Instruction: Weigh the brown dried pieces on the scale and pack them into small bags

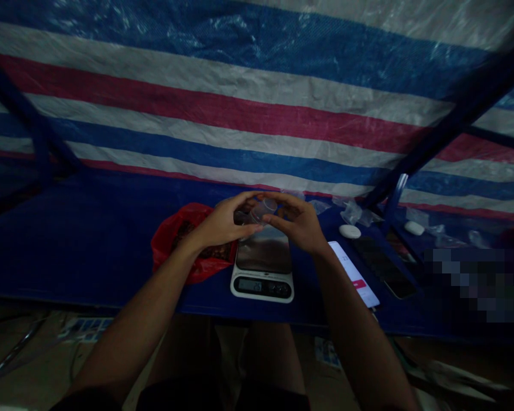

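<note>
the person wears a dark short-sleeved top [83,399] and dark shorts [223,399]; the left forearm [132,325], right forearm [351,325], left hand [225,221] and right hand [293,220] are bare.

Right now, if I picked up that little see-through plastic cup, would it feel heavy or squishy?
The small clear plastic cup is probably light: its wall looks thin, and the left hand and right hand hold it with just their fingers. It might dent if squeezed hard. Being round, it would likely roll if laid on its side.
</note>
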`<action>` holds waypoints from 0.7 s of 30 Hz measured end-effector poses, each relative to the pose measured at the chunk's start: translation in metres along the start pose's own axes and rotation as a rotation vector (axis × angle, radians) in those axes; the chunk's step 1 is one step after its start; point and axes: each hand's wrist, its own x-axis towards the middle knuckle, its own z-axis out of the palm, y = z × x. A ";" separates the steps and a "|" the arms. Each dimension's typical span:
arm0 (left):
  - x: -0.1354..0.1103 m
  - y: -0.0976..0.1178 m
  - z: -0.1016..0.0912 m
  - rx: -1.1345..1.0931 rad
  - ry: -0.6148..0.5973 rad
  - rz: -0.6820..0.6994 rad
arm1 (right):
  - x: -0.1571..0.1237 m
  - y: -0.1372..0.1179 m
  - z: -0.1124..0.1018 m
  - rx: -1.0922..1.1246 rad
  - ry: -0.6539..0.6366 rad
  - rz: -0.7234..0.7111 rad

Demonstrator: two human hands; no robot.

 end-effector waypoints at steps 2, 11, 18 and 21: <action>0.000 -0.001 -0.001 -0.036 0.003 -0.009 | 0.000 0.001 0.000 0.040 0.004 -0.023; 0.005 -0.012 -0.005 -0.002 0.196 -0.001 | 0.003 0.007 -0.014 0.071 0.045 -0.092; 0.014 -0.032 -0.008 0.217 0.557 -0.011 | -0.001 0.014 -0.013 -0.149 -0.182 -0.031; 0.015 -0.036 -0.011 0.241 0.593 -0.078 | -0.002 0.019 -0.011 -0.234 -0.268 -0.047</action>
